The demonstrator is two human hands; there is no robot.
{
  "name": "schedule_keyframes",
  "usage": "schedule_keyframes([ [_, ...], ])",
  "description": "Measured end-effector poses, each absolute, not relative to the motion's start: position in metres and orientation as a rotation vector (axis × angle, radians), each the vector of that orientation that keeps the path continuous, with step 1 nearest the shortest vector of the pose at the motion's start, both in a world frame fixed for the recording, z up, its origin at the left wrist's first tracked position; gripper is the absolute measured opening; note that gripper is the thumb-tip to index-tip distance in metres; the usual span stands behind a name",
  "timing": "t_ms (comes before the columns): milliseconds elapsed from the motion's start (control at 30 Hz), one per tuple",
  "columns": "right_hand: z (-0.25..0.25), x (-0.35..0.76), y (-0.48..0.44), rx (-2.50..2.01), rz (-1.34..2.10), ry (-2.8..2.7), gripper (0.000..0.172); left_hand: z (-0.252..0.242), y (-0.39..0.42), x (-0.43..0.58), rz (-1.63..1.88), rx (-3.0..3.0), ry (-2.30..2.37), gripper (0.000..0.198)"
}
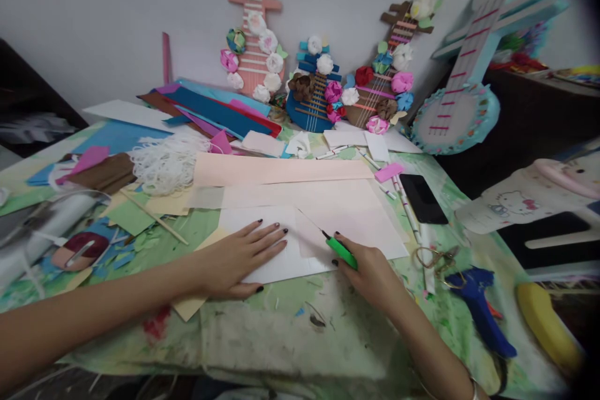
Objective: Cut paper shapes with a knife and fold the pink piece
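My left hand (244, 256) lies flat with its fingers stretched out, pressing on a white sheet (272, 269) at the middle of the table. My right hand (368, 269) is wrapped round a green-handled craft knife (342, 252). The knife's long thin blade points away and to the left, over the white sheet; whether its tip touches the surface I cannot tell. A pale translucent sheet (351, 212) overlaps the white one on the right. Beyond them lies a peach paper strip (281, 170). A cream paper piece (192, 307) shows under my left wrist.
Paper-flower instruments such as a pink one (253, 56) lean on the wall. White string (166, 162) and paper scraps (126, 250) lie left. On the right are a black phone (424, 199), scissors (438, 259), a blue glue gun (482, 309) and a Hello Kitty cup (510, 200).
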State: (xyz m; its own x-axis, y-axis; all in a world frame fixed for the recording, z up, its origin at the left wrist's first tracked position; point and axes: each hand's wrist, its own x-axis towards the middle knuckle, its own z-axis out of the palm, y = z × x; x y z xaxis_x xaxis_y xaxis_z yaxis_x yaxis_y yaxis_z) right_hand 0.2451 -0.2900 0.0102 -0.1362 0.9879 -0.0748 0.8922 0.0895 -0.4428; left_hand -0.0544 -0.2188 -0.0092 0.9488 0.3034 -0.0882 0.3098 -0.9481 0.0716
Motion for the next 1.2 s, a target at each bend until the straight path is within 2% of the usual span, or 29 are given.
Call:
schedule_keyframes([
  [233, 0.008, 0.249, -0.289, -1.862, 0.606, -2.144, 0.046, -0.01, -0.235, -0.058, -0.03, 3.085, 0.585, 0.072],
  [333, 0.007, 0.252, -0.29, -1.827, 0.622, -2.156, 0.045, -0.013, -0.25, -0.07, 0.063, 3.131, 0.836, 0.073],
  [467, 0.007, 0.254, -0.291, -1.798, 0.648, -2.145, 0.045, -0.019, -0.272, -0.099, 0.212, 3.058, 1.283, 0.087],
  [600, 0.009, 0.257, -0.288, -1.753, 0.646, -2.109, 0.04, -0.025, -0.286, -0.127, 0.325, 2.911, 1.473, 0.082],
  [733, 0.013, 0.259, -0.283, -1.734, 0.818, -1.831, 0.03, -0.02, -0.289, -0.138, 0.34, 2.809, 1.457, 0.067],
  [867, 0.012, 0.256, -0.281, -1.482, 1.272, -1.33, 0.046, -0.009, -0.283, -0.139, 0.382, 2.758, 1.437, 0.065],
  [933, 0.01, 0.255, -0.281, -1.342, 1.404, -1.207, 0.047, -0.003, -0.278, -0.137, 0.421, 2.765, 1.409, 0.067],
  [1000, 0.007, 0.254, -0.279, -1.245, 1.464, -1.105, 0.047, 0.002, -0.271, -0.13, 0.447, 2.803, 1.346, 0.069],
  [1133, 0.004, 0.261, -0.276, -1.109, 1.521, -0.853, 0.058, 0.015, -0.247, -0.096, 0.413, 2.906, 1.065, 0.069],
  [1200, 0.005, 0.267, -0.274, -1.088, 1.524, -0.766, 0.051, 0.019, -0.23, -0.07, 0.437, 2.913, 0.906, 0.066],
])
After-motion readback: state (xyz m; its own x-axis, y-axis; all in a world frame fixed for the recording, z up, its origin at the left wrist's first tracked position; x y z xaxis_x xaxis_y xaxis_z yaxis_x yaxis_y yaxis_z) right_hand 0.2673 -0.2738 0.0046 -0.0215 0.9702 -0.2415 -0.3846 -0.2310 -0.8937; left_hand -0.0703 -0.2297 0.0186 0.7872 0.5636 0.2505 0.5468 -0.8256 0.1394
